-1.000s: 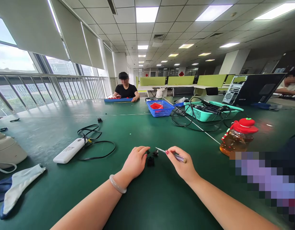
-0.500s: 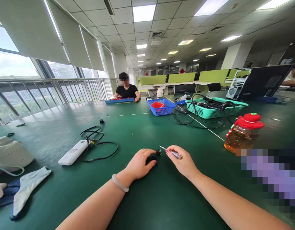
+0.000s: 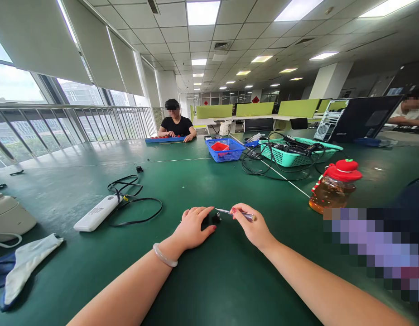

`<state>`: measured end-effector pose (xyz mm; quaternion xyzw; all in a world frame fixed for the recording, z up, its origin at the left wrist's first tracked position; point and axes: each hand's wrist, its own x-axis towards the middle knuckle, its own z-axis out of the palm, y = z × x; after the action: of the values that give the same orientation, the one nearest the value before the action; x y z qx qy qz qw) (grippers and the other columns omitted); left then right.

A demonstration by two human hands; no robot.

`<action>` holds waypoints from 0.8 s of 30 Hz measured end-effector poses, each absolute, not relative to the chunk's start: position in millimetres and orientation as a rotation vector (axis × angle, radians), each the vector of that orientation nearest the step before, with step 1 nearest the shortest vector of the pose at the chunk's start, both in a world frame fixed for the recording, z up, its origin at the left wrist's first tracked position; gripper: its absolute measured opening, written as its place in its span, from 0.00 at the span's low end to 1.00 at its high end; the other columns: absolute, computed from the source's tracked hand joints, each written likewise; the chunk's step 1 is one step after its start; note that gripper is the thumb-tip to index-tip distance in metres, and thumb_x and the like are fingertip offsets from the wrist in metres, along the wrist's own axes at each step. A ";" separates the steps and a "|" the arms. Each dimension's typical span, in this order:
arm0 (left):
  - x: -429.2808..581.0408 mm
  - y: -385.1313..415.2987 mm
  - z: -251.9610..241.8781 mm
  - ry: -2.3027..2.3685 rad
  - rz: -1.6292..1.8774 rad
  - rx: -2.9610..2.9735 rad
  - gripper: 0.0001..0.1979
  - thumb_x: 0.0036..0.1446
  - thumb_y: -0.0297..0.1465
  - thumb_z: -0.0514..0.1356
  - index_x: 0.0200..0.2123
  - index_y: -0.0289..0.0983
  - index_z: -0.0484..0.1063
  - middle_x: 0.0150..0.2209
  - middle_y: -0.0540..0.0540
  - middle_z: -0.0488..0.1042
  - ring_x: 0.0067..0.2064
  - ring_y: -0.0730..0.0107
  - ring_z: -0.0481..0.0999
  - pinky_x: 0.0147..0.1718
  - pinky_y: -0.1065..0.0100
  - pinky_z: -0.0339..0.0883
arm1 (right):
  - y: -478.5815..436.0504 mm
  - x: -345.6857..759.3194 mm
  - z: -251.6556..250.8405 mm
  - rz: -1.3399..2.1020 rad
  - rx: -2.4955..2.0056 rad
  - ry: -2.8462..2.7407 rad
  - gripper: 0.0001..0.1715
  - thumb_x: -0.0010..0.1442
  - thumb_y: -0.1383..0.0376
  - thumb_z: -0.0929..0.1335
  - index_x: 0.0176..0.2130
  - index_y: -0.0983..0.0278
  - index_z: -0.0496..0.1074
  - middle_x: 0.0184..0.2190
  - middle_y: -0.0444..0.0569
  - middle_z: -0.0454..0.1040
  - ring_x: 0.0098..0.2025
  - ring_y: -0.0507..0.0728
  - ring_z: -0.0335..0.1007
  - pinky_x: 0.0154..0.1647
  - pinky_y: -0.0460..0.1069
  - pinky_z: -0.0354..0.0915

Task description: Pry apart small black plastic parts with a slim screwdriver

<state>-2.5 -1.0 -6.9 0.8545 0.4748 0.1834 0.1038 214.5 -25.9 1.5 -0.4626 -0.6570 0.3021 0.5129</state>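
My right hand (image 3: pixel 248 222) is closed around a slim screwdriver (image 3: pixel 248 216) with a clear handle. Its thin metal shaft points left, and the tip is close to my left index fingertip. My left hand (image 3: pixel 192 227), with a pale bangle on the wrist, is curled on the green table (image 3: pixel 209 280). Between its thumb and index finger is a small black part (image 3: pixel 216 218), which looks like a plug piece with metal bits. The fingers partly cover it, so its full shape is hidden.
A white power strip (image 3: pixel 98 213) with black cable lies left, near a glove (image 3: pixel 29 262). Beyond my hands stand a blue basket (image 3: pixel 226 155) and a teal basket (image 3: pixel 287 158) of cables. A red-lidded jar (image 3: pixel 333 192) is at right. A person (image 3: pixel 177 124) sits across the table.
The screwdriver's tip has moved left past the black part to near my left index fingertip. The whole view has shifted slightly. My left hand stays at the black part.
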 end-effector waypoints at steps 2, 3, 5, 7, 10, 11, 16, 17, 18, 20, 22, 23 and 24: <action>-1.1 -2.4 -5.6 1.340 0.518 2.556 0.27 0.59 0.44 0.59 0.61 0.49 0.62 0.56 0.44 0.70 0.59 0.54 0.66 0.61 0.45 0.53 | -26.8 215.9 3.1 0.694 -1.051 -1.551 0.20 0.62 0.50 0.63 0.30 0.62 0.70 0.26 0.46 0.69 0.29 0.54 0.65 0.28 0.47 0.61; -0.2 -3.1 -4.7 1.309 0.512 2.566 0.24 0.59 0.44 0.59 0.59 0.49 0.65 0.54 0.44 0.72 0.58 0.54 0.67 0.60 0.46 0.54 | -27.0 216.5 3.5 0.678 -1.034 -1.544 0.20 0.63 0.50 0.63 0.30 0.62 0.70 0.26 0.46 0.69 0.29 0.54 0.65 0.28 0.47 0.61; 1.1 -4.1 -2.8 1.253 0.517 2.565 0.18 0.59 0.42 0.60 0.53 0.48 0.70 0.50 0.46 0.74 0.54 0.57 0.69 0.59 0.49 0.57 | -27.2 217.7 3.6 0.655 -1.023 -1.540 0.20 0.63 0.51 0.63 0.30 0.62 0.70 0.26 0.46 0.69 0.29 0.54 0.65 0.28 0.47 0.61; 1.4 -4.8 -1.3 1.210 0.525 2.557 0.15 0.58 0.40 0.61 0.49 0.46 0.71 0.48 0.47 0.75 0.53 0.58 0.70 0.58 0.51 0.59 | -27.3 218.1 2.9 0.637 -1.018 -1.547 0.19 0.63 0.51 0.63 0.30 0.62 0.70 0.26 0.46 0.69 0.29 0.54 0.65 0.29 0.47 0.61; 0.6 -5.7 -0.6 1.186 0.516 2.577 0.19 0.58 0.39 0.61 0.53 0.46 0.68 0.52 0.46 0.73 0.56 0.57 0.67 0.59 0.50 0.57 | -27.8 217.0 2.2 0.609 -1.013 -1.560 0.19 0.64 0.52 0.63 0.29 0.62 0.70 0.25 0.45 0.69 0.28 0.54 0.65 0.29 0.47 0.61; 0.5 -6.0 -0.6 1.175 0.501 2.595 0.21 0.59 0.39 0.60 0.56 0.47 0.67 0.53 0.46 0.72 0.57 0.56 0.67 0.59 0.50 0.57 | -28.1 216.3 2.3 0.602 -1.009 -1.568 0.19 0.64 0.52 0.63 0.29 0.62 0.70 0.25 0.45 0.69 0.28 0.54 0.65 0.29 0.47 0.61; 4.1 -8.0 0.2 1.129 0.452 2.642 0.15 0.63 0.39 0.56 0.53 0.49 0.71 0.53 0.48 0.74 0.56 0.58 0.67 0.60 0.50 0.55 | -29.9 214.3 3.1 0.588 -0.951 -1.617 0.18 0.64 0.54 0.63 0.29 0.62 0.70 0.25 0.46 0.70 0.28 0.54 0.66 0.30 0.47 0.62; 4.9 -9.2 0.7 1.119 0.455 2.634 0.14 0.63 0.39 0.57 0.51 0.48 0.72 0.52 0.49 0.74 0.56 0.59 0.68 0.60 0.51 0.55 | -30.2 214.4 2.9 0.590 -0.940 -1.622 0.17 0.64 0.55 0.63 0.29 0.62 0.70 0.26 0.46 0.71 0.28 0.54 0.66 0.30 0.47 0.63; 5.2 -11.0 1.3 1.107 0.456 2.625 0.13 0.63 0.38 0.57 0.50 0.48 0.72 0.51 0.49 0.75 0.56 0.60 0.68 0.60 0.52 0.56 | -30.5 214.5 2.6 0.589 -0.935 -1.621 0.17 0.64 0.55 0.64 0.29 0.62 0.71 0.26 0.46 0.71 0.29 0.54 0.66 0.30 0.47 0.63; 2.6 -17.1 3.0 1.087 0.443 2.614 0.13 0.62 0.37 0.58 0.49 0.46 0.71 0.50 0.49 0.76 0.55 0.60 0.69 0.59 0.53 0.57 | -31.0 214.8 2.0 0.584 -0.918 -1.622 0.16 0.64 0.56 0.64 0.29 0.62 0.70 0.25 0.45 0.70 0.29 0.54 0.66 0.30 0.47 0.63; -6.4 -26.9 5.1 1.098 0.430 2.603 0.12 0.61 0.36 0.59 0.48 0.46 0.71 0.51 0.48 0.75 0.55 0.60 0.69 0.59 0.53 0.57 | -31.6 215.0 1.7 0.582 -0.907 -1.633 0.16 0.64 0.56 0.63 0.29 0.62 0.70 0.25 0.45 0.70 0.28 0.54 0.66 0.30 0.47 0.63; -14.0 -32.9 6.0 1.117 0.428 2.593 0.12 0.61 0.36 0.59 0.48 0.45 0.71 0.52 0.48 0.75 0.56 0.60 0.69 0.60 0.53 0.57 | -31.9 215.1 1.7 0.585 -0.904 -1.643 0.16 0.64 0.57 0.63 0.29 0.62 0.70 0.25 0.45 0.70 0.28 0.54 0.65 0.30 0.47 0.62; -23.9 -39.2 6.6 1.143 0.425 2.580 0.12 0.61 0.36 0.59 0.48 0.45 0.70 0.53 0.48 0.75 0.56 0.60 0.69 0.60 0.53 0.57 | -32.2 215.1 1.7 0.590 -0.902 -1.652 0.16 0.64 0.57 0.63 0.29 0.62 0.70 0.25 0.45 0.70 0.28 0.53 0.65 0.29 0.47 0.62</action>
<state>-23.9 -39.2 6.6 0.8948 0.3963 0.1474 0.1436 215.1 -32.2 1.7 -0.3813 -0.6985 0.2495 0.5518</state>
